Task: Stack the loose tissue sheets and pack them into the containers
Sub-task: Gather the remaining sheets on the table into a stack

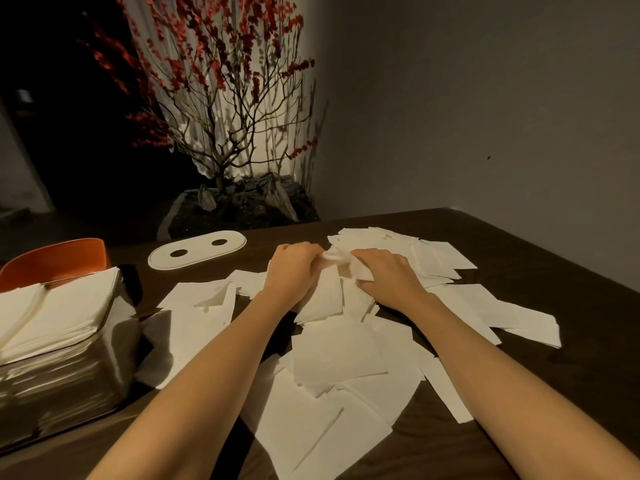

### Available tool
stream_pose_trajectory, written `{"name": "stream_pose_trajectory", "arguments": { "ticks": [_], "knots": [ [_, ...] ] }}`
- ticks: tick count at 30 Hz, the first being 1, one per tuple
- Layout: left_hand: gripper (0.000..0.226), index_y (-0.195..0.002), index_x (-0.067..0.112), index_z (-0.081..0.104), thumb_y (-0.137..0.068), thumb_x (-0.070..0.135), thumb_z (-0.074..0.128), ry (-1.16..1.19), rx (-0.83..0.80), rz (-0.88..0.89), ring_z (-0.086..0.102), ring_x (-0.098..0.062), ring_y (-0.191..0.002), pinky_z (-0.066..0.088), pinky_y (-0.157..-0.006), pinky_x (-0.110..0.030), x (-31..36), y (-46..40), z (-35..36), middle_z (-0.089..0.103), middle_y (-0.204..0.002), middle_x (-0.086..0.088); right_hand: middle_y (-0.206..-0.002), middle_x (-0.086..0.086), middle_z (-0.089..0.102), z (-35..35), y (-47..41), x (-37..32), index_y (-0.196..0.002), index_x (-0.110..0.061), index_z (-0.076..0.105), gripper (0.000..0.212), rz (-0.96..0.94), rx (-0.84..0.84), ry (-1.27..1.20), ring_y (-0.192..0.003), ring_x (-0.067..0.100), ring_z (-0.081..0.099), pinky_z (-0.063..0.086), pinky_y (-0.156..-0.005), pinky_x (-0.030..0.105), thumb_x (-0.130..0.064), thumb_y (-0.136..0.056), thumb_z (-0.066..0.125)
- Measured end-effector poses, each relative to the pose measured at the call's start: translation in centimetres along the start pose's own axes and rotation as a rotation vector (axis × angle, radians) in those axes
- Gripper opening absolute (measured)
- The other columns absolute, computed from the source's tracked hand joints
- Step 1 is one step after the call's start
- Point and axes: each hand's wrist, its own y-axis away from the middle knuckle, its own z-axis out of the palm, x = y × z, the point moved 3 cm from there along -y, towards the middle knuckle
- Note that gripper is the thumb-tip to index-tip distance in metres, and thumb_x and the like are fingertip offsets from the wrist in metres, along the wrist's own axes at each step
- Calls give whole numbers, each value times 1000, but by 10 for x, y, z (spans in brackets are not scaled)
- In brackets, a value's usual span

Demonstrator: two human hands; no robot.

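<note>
Gathering: head view, left hand [292, 268] and right hand [384, 271] are both pinching one sheet [337, 258] over the loose pile [339, 348] mid-table.
Container [62, 372]: sitting left, already holding a stack.
Next: squaring gathered sheets, likely carrying them left.

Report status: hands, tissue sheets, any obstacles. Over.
Left hand and right hand both pinching one crumpled white tissue sheet. Clear container full. Loose sheets scattered. No obstacles.
</note>
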Motion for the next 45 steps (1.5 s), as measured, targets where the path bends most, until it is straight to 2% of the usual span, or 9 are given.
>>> {"name": "stream_pose_trajectory", "arguments": {
  "ticks": [6,10,13,17,26,31,37,41,45],
  "knots": [
    [13,-100,11,53,-101,21,46,524,26,-236,55,-13,-85,44,-71,-21,3,0,-17,58,-96,1,-150,-5,38,-6,5,-7,-145,-32,32,57,23,12,-147,-139,19,32,11,-119,48,-38,-94,55],
    [15,-89,14,52,-101,20,45,786,-28,-397,48,-10,-84,38,-71,-19,7,7,-25,52,-89,3,-139,-2,51,-12,7,-22,-136,-30,46,56,39,14,-512,-127,21,47,32,-111,54,-48,-86,62],
    [18,-88,15,54,-101,23,45,939,-70,-468,51,-11,-90,40,-71,-23,13,17,-34,55,-95,2,-140,0,49,-23,15,-30,-139,-25,44,59,81,2,-748,-124,22,49,42,-104,42,-50,-87,58],
    [16,-92,19,57,-101,26,46,1025,-185,-447,57,-23,-105,45,-92,-40,20,31,-47,61,-108,-5,-131,-6,48,-34,23,-33,-140,-26,39,57,131,19,-809,-121,19,48,42,-99,37,-47,-90,57],
    [17,-89,20,61,-98,29,51,1016,-236,-386,60,-27,-106,46,-97,-43,28,49,-63,63,-109,-8,-111,5,59,-35,40,-42,-123,-26,47,46,278,-325,-1146,-101,25,58,58,-72,37,-41,-85,67],
    [20,-97,22,62,-97,38,51,1085,-259,-547,65,-24,-98,52,-76,-33,29,53,-67,66,-104,-10,-105,2,62,-34,37,-44,-111,-28,52,34,335,-194,-1169,-98,23,59,53,-83,39,-38,-83,70],
    [65,-103,13,62,-91,69,31,1564,-355,-843,71,-22,-77,58,-64,-33,28,57,-75,72,-90,-10,-125,0,57,-31,32,-42,-123,-31,47,39,313,-42,-1195,-112,22,54,47,-97,44,-37,-89,64],
    [51,-101,9,54,-93,58,43,1613,-386,-906,72,-23,-65,59,-58,-35,30,61,-78,73,-75,-11,-135,1,51,-29,30,-40,-137,-27,42,55,351,45,-1103,-119,24,50,43,-102,46,-41,-89,63],
    [43,-121,9,51,-91,39,59,1664,-332,-979,71,-25,-83,58,-51,-32,24,62,-74,68,-106,-14,-137,3,49,-31,30,-36,-139,-24,42,54,382,100,-1073,-116,22,49,43,-97,41,-40,-91,60]
  ]
}}
